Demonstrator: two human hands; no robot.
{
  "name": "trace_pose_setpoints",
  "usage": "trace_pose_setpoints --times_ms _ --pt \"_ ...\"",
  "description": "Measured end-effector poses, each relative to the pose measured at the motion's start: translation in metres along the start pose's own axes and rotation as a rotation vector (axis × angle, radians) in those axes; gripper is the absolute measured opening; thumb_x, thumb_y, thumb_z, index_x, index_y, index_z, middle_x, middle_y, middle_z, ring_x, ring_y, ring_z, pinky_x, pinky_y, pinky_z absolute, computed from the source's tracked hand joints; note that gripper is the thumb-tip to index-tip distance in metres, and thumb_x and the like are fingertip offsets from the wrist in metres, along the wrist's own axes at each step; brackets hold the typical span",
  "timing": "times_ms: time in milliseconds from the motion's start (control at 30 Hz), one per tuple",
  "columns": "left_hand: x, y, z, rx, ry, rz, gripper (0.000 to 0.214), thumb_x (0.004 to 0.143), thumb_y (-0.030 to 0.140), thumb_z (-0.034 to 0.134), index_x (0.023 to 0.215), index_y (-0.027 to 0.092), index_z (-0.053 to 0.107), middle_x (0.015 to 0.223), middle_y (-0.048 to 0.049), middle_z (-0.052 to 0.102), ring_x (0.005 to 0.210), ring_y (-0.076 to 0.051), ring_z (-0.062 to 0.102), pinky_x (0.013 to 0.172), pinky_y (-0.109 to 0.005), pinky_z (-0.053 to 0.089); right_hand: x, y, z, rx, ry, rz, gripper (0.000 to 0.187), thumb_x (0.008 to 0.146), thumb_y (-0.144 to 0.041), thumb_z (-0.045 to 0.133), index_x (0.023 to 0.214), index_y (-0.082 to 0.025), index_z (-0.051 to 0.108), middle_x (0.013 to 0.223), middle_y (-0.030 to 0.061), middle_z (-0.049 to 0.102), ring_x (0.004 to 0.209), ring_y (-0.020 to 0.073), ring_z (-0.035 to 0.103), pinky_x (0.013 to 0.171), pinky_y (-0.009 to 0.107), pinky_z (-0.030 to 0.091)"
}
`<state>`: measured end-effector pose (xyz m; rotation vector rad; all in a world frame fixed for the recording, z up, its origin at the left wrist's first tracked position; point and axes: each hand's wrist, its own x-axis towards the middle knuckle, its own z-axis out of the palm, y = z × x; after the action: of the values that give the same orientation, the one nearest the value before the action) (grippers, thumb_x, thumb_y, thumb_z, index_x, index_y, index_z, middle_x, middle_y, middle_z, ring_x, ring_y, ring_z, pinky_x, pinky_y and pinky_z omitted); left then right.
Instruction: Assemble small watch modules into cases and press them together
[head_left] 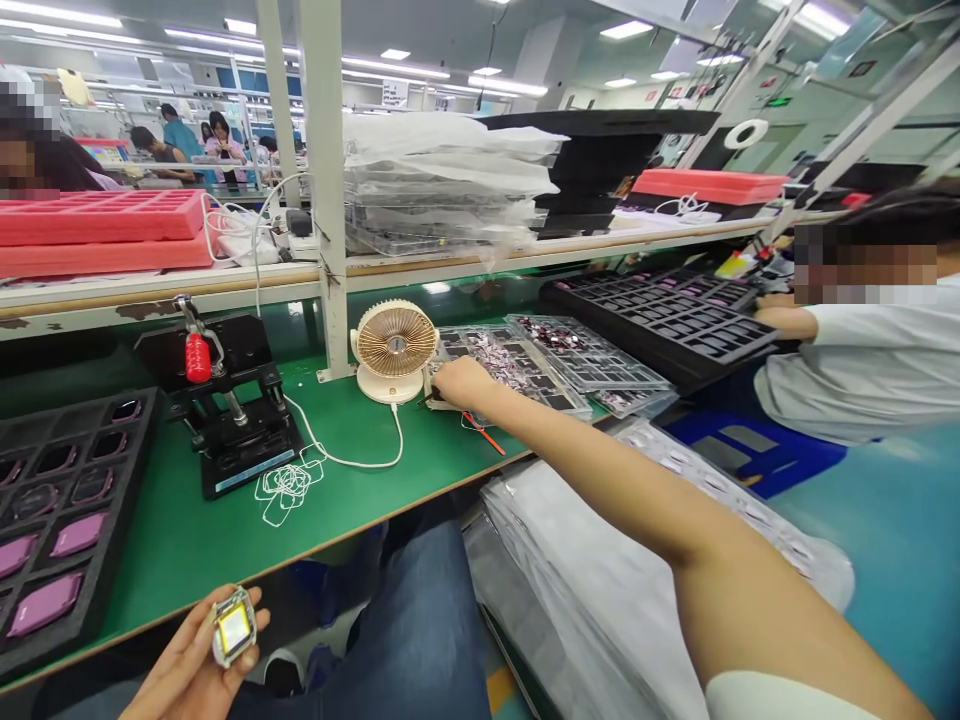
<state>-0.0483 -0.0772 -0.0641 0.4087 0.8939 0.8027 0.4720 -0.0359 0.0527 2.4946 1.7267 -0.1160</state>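
L hand [196, 655] grip holding small device [235, 628]; R hand [465, 382] nr fan [395, 343], grip: can't tell

Bright ceiling lights [508, 86] shine over a green-topped workbench [427, 455].

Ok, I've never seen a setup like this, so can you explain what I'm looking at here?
No machine arms here: these are a person's bare hands, seen from a camera on their head looking forward and down. The left hand holds a small whitish case with a yellow-framed pale square. The right hand reaches beside a round cream fan, near clear plastic trays of small parts; whether it grips anything is unclear. On the green tabletop also sit a black press with a red handle, a loose white cable and a black compartment tray with purple pieces. The pale sleeve at far right belongs to someone else.
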Motion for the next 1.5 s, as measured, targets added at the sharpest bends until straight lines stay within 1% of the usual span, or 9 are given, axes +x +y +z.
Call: trace_pose_setpoints --times_ms 167,267,367,467,700,833,1033,1333,1500 --pt "-0.009 -0.001 0.023 -0.026 0.005 0.058 0.033 0.078 0.021 0.090 0.110 0.023 0.084 0.121 -0.0133 0.083 0.109 -0.040 0.080 0.078 -0.037 0.071 -0.038 0.004 -0.014 0.494 0.158 0.092 0.037 0.096 -0.050 0.073 0.097 -0.013 0.078 0.088 0.0096 0.073 0.083 0.0225 0.066 0.077 0.034 0.051" --pt "-0.014 0.002 0.041 -0.024 0.060 0.089 0.036 0.077 0.028 0.092 0.110 0.019 0.083 0.122 -0.0166 0.082 0.110 -0.041 0.079 0.078 -0.037 0.071 -0.080 -0.014 -0.005 0.921 0.142 0.072 0.063 0.089 -0.073 0.066 0.106 -0.013 0.078 0.070 0.0025 0.062 0.053 0.0119 0.042 0.053 0.029 0.034" --pt "-0.016 0.004 0.056 -0.007 0.054 0.095 0.036 0.079 0.029 0.093 0.110 0.017 0.082 0.122 -0.0176 0.082 0.109 -0.038 0.080 0.078 -0.036 0.071 -0.121 -0.049 0.017 1.329 0.029 0.009 0.075 0.079 -0.085 0.069 0.103 -0.014 0.075 0.058 -0.0074 0.041 0.047 0.0071 0.020 0.046 0.026 0.023" --pt "-0.016 0.003 0.069 0.010 0.014 0.106 0.033 0.083 0.031 0.091 0.112 0.016 0.081 0.123 -0.0184 0.080 0.106 -0.036 0.080 0.075 -0.036 0.070 -0.150 -0.090 0.038 1.622 -0.100 -0.052 0.065 0.075 -0.079 0.080 0.093 -0.018 0.072 0.054 -0.0126 0.025 0.046 0.0057 0.015 0.045 0.024 0.020" --pt "-0.016 -0.004 0.091 -0.019 -0.056 0.217 0.026 0.089 0.035 0.087 0.107 0.017 0.081 0.121 -0.0166 0.079 0.107 -0.033 0.079 0.078 -0.035 0.067 -0.183 -0.170 0.064 2.403 -0.499 -0.044 0.037 0.082 -0.039 0.096 0.083 -0.017 0.067 0.075 -0.0069 0.058 0.044 -0.0014 0.013 0.042 0.020 0.012" --pt "-0.018 -0.005 0.093 -0.029 -0.126 0.314 0.022 0.090 0.034 0.086 0.108 0.021 0.081 0.123 -0.0121 0.078 0.117 -0.034 0.076 0.091 -0.042 0.067 -0.196 -0.210 0.079 2.539 -0.651 0.023 0.027 0.085 -0.031 0.094 0.085 -0.015 0.072 0.069 -0.0073 0.060 0.043 -0.0020 0.011 0.041 0.017 0.012" --pt "-0.020 -0.003 0.089 0.025 -0.141 0.441 0.022 0.093 0.030 0.083 0.114 0.024 0.079 0.123 -0.0084 0.075 0.119 -0.031 0.075 0.097 -0.044 0.066 -0.216 -0.247 0.090 2.779 -1.000 0.289 0.028 0.081 -0.028 0.097 0.096 -0.019 0.075 0.083 -0.0079 0.075 0.044 0.0004 0.003 0.039 0.018 0.011" --pt "-0.020 -0.002 0.091 0.043 -0.152 0.494 0.019 0.094 0.028 0.081 0.113 0.025 0.079 0.124 -0.0075 0.074 0.119 -0.030 0.074 0.098 -0.045 0.066 -0.228 -0.257 0.087 2.945 -1.047 0.455 0.022 0.085 -0.024 0.094 0.097 -0.022 0.076 0.080 -0.0106 0.077 0.044 0.0013 0.002 0.037 0.015 0.010" --pt "-0.019 -0.004 0.093 0.034 -0.153 0.494 0.023 0.092 0.029 0.084 0.113 0.024 0.079 0.125 -0.0085 0.075 0.120 -0.031 0.074 0.096 -0.044 0.065 -0.236 -0.255 0.084 3.028 -0.928 0.523 0.025 0.082 -0.023 0.095 0.095 -0.024 0.075 0.075 -0.0133 0.073 0.045 0.0010 0.000 0.036 0.013 0.006"
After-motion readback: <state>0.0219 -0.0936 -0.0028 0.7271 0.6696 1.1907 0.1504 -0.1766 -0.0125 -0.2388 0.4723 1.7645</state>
